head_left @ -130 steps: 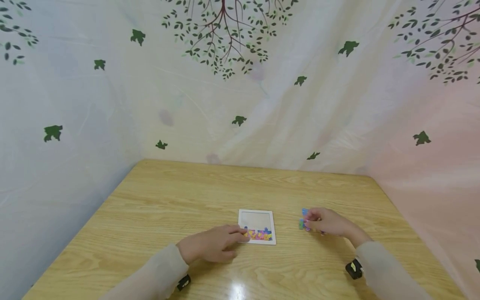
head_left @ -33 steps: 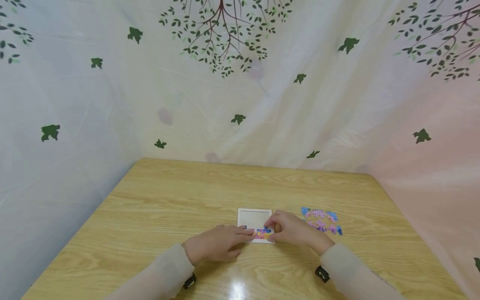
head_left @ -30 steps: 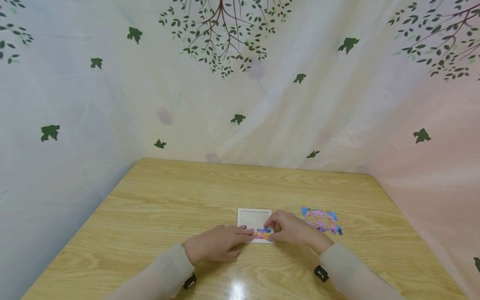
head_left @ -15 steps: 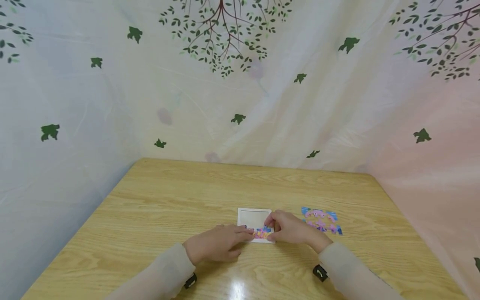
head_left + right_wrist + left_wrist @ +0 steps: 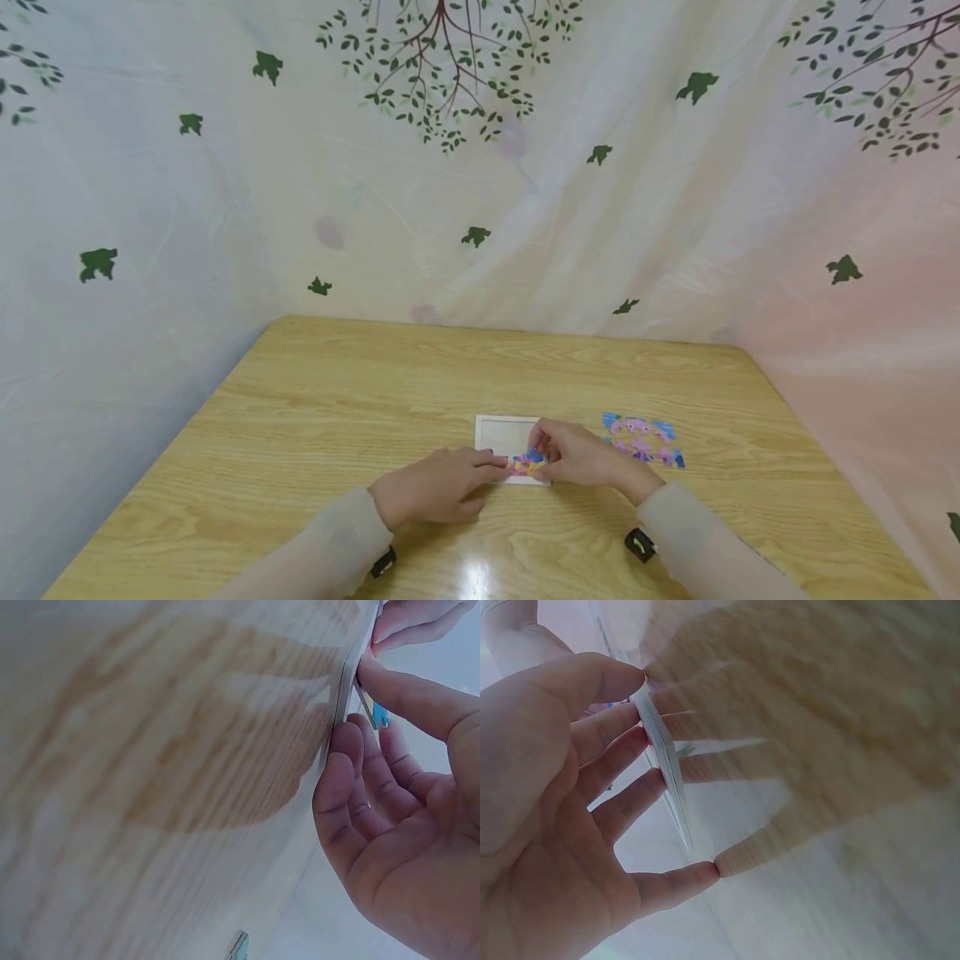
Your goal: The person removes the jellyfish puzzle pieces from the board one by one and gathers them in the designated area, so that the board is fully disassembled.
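A white puzzle tray (image 5: 478,435) lies on the table, with colourful jigsaw pieces (image 5: 519,468) along its near side and its far part bare. My left hand (image 5: 431,485) rests at the tray's near left corner, fingers extended over the edge and onto the pieces. In the left wrist view the left hand's fingers are spread along the tray's side (image 5: 667,761). My right hand (image 5: 583,455) is at the tray's right side, pinching a jigsaw piece between thumb and fingers. In the right wrist view that jigsaw piece (image 5: 379,715) stands tilted, blue at one end.
Right of the tray, several loose pink and blue jigsaw pieces (image 5: 637,428) lie close together on the wooden table (image 5: 360,375). A pale curtain (image 5: 420,200) with printed leaves hangs behind the table and at both sides.
Since the oldest frame, my right hand has moved left from the loose pieces to the tray. Over the last second, the piece in it has shifted and tilted. My left hand stays nearly still.
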{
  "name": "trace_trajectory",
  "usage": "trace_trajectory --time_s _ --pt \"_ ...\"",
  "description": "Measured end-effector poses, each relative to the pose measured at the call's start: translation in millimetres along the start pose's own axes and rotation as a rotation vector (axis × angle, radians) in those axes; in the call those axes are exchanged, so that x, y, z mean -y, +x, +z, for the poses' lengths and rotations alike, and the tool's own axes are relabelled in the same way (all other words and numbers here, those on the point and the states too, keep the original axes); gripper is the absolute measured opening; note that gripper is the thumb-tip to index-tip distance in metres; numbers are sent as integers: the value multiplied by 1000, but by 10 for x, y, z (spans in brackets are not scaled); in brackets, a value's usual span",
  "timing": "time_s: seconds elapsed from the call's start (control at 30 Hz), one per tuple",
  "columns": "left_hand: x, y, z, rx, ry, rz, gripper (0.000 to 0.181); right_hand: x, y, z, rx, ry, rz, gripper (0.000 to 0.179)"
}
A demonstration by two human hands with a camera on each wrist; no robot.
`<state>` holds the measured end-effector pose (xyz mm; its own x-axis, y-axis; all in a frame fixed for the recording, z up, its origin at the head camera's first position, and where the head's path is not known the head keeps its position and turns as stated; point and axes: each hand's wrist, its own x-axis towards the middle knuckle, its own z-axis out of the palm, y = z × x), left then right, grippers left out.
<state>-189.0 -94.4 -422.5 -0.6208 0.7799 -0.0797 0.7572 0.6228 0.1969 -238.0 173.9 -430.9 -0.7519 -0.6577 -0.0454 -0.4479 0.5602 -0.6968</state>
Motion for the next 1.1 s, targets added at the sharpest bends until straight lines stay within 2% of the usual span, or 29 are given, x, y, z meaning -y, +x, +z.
trace_trajectory --time_s 0.17,0.33,0.57,0.83,1.1 --pt "-5 -9 -20 7 -7 -1 52 11 0 -3 9 -1 -7 29" --pt "-21 -10 -36 20 7 -9 52 7 -21 -31 24 8 -9 21" --pt "-33 -17 -36 19 -5 -23 52 -84 -103 -136 15 14 0 20" --pt "-27 -32 -28 2 -33 -23 54 -259 -363 -302 36 63 -12 20" --pt "-22 -36 -25 11 -37 -25 53 -497 -707 -439 -4 50 -45 17"
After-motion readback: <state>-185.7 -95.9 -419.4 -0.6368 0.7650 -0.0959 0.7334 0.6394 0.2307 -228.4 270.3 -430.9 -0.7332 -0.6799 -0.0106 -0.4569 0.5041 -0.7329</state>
